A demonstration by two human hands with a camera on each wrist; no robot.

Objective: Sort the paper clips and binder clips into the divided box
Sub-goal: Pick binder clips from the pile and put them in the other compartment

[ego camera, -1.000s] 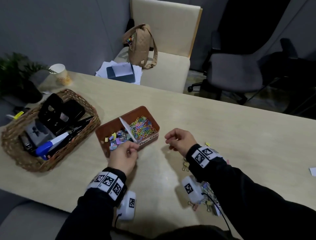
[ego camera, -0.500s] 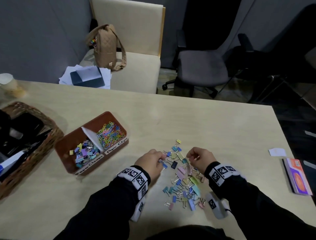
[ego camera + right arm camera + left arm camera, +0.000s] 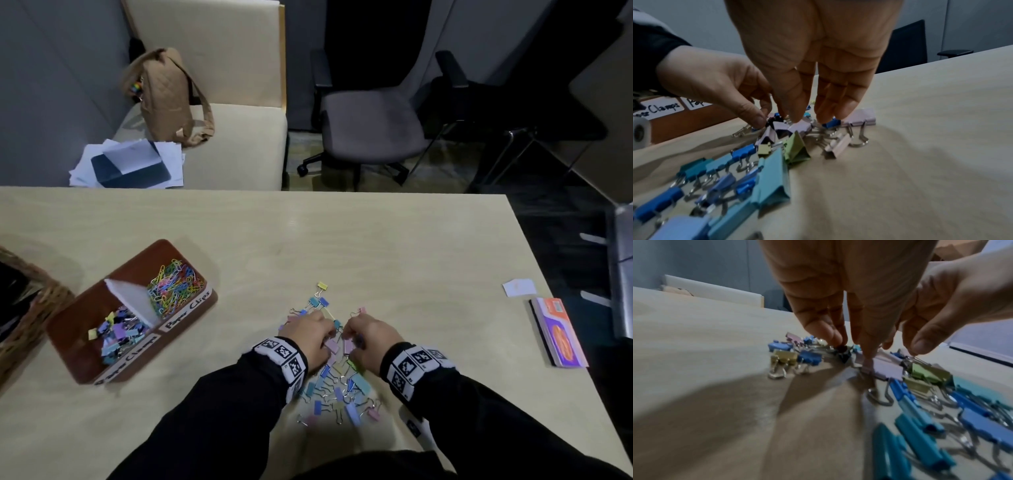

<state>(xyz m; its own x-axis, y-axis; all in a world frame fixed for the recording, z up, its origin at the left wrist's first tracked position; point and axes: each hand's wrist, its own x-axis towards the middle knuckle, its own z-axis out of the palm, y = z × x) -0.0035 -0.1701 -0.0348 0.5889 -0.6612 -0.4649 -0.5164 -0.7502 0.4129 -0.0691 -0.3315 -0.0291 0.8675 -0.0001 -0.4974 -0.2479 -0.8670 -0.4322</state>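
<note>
Both hands are seen lowered onto a scatter of coloured binder clips [image 3: 337, 390] on the desk [image 3: 376, 246], the left hand [image 3: 310, 337] just beside the right hand [image 3: 370, 337]. The divided box [image 3: 85, 356], holding paper clips [image 3: 174, 286] in its far compartment, is seen well apart to the left.

Binder clips [image 3: 337, 387]: painted metal, satin, wire handles shiny. Table [image 3: 376, 246]: pale wood-grain, matt, smooth. Basket [image 3: 37, 308]: rough wicker.
</note>
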